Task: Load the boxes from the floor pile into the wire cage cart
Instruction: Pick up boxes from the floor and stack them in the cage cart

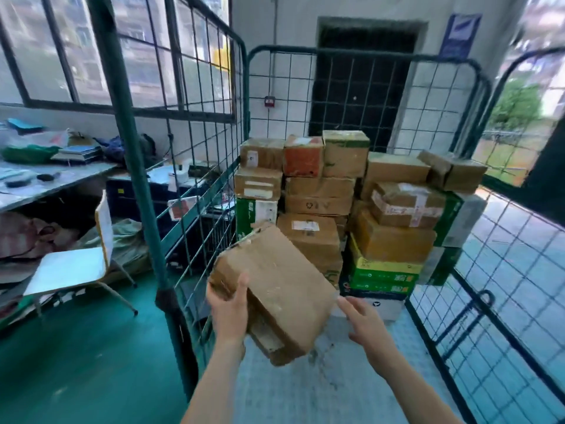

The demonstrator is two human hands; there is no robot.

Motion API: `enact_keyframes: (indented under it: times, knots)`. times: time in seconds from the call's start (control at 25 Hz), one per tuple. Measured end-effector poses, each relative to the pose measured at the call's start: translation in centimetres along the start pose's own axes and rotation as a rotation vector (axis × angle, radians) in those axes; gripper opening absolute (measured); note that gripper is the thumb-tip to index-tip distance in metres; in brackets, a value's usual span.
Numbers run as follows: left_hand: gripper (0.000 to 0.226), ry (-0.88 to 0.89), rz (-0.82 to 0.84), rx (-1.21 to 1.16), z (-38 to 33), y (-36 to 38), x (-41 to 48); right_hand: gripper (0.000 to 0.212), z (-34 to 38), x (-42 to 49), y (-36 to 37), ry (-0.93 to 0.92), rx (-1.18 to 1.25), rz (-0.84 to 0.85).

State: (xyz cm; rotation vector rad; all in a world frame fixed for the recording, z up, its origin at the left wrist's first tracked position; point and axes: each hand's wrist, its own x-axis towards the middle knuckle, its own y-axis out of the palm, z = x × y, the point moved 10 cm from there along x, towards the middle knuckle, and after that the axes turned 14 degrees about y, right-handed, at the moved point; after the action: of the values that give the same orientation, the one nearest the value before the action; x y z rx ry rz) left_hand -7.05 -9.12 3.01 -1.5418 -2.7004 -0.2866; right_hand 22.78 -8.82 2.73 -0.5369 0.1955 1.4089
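Note:
A worn brown cardboard box (276,289) hangs tilted in the air over the front of the green wire cage cart (360,53). My left hand (230,310) holds its near left corner, thumb across the top face. To the right, my right hand (365,324) has straight fingers spread, its fingertips at the box's right edge; contact is unclear. Several taped cardboard boxes (318,185) stand stacked against the cart's back mesh, some green (383,275) and one orange-fronted (302,160).
The cart's grey floor (336,390) lies bare in front of the stack. Its mesh side panels rise on the left (195,166) and right (504,289). A white chair (73,264) and a cluttered desk (46,175) stand left, on green floor.

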Motion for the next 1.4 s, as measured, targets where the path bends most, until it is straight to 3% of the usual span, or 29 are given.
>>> enact_keyframes:
  times: [0.12,0.28,0.36,0.48,0.6,0.76,1.04,1.12,1.24,1.4]
  knots:
    - [0.125,-0.100,0.035,-0.147,1.3,5.4,2.6,0.028,-0.9,2.0,1.0,0.133,0.206,0.097]
    - [0.134,-0.060,0.170,-0.154,0.7,12.8,4.6,0.071,0.5,5.9,-0.1,0.129,0.425,0.163]
    - [0.143,-0.098,0.219,-0.152,1.8,15.7,6.0,0.081,1.5,8.2,-1.8,0.110,0.491,0.156]
    - [0.151,-0.131,0.283,-0.122,3.9,19.3,8.2,0.072,2.9,12.5,-5.0,0.081,0.574,0.088]
    - [0.132,0.002,0.307,-0.017,3.8,23.0,12.2,0.052,4.2,18.5,-8.6,0.079,0.618,0.022]
    - [0.108,0.160,0.451,0.125,2.5,29.4,16.7,0.044,6.5,26.1,-12.0,0.108,0.602,0.040]
    - [0.067,0.174,0.425,0.291,6.1,36.1,23.2,0.035,11.4,37.7,-13.5,0.129,0.327,0.093]
    - [0.075,0.159,0.380,0.351,7.1,35.8,25.3,0.048,13.5,39.8,-12.7,0.048,0.216,0.062]
    - [0.100,0.152,0.324,0.431,7.9,35.1,29.9,0.092,17.3,43.1,-10.0,-0.083,0.001,0.064]
    - [0.099,0.191,0.332,0.510,7.6,35.9,35.6,0.084,22.6,45.4,-6.7,-0.211,-0.166,0.013]
